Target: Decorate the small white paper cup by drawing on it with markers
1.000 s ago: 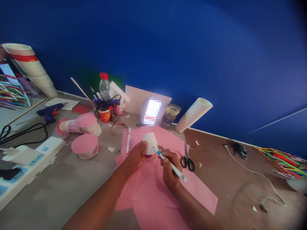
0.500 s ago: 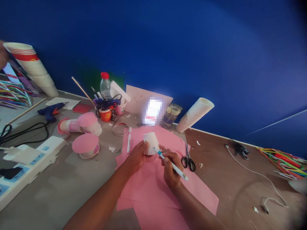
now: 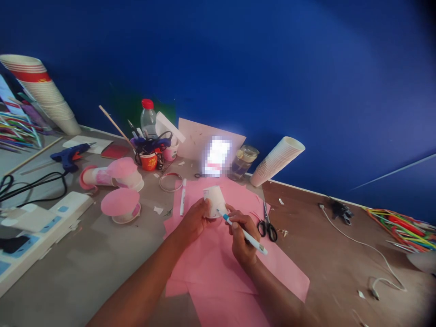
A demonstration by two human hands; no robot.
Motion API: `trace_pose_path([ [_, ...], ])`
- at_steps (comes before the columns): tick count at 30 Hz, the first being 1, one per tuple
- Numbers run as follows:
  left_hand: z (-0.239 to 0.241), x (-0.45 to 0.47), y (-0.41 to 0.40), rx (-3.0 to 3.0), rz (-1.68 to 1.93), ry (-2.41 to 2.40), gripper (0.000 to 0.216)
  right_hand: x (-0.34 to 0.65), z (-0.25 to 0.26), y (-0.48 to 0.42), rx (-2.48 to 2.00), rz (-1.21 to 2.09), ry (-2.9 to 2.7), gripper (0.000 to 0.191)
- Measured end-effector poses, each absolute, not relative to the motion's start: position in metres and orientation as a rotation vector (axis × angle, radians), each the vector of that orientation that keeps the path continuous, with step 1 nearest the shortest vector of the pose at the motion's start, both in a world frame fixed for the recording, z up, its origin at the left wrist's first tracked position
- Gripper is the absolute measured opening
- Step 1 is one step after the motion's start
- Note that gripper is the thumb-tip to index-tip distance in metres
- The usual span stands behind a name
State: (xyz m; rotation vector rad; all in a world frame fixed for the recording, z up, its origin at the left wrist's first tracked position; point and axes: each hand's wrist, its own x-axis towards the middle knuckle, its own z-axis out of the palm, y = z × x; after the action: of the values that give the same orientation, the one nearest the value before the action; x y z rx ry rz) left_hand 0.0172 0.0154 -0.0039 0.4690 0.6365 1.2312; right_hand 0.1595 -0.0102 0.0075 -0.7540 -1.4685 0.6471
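A small white paper cup (image 3: 214,200), tilted, is gripped along its left side by my left hand (image 3: 196,221). My right hand (image 3: 244,236) is closed around a white marker with a blue tip end (image 3: 250,240); the tip rests at or very close to the cup's side. Whether it touches, I cannot tell. Pink paper sheets (image 3: 218,268) lie under both hands. On them, left of the cup, is a white capped pen (image 3: 183,197). Black-handled scissors (image 3: 267,227) lie right of my right hand.
Cups with pink discs (image 3: 120,203) stand at left near a power strip (image 3: 64,213) and a blue glue gun (image 3: 70,156). A bright phone (image 3: 217,156) leans at the back beside a jar (image 3: 243,161) and a paper cup stack (image 3: 277,161). Colourful sticks (image 3: 405,229) lie far right.
The view has shifted slightly. Both hands keep their holds on the cup and the marker, with hardly any movement. A hand at the far left edge has gone out of view.
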Motion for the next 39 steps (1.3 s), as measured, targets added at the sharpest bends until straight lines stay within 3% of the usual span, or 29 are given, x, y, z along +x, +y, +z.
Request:
trace_pose_path([
  [19,0.0001,0.0174,0.0153,0.503,1.211,0.638,0.042,0.1588,0.0142,-0.0067,-0.772,0.668,-1.390,0.011],
  [39,-0.0014,0.0181,0.0162,0.465,1.220,0.666,0.038,0.1649,0.0134,-0.0057,-0.879,0.678,-1.311,0.011],
])
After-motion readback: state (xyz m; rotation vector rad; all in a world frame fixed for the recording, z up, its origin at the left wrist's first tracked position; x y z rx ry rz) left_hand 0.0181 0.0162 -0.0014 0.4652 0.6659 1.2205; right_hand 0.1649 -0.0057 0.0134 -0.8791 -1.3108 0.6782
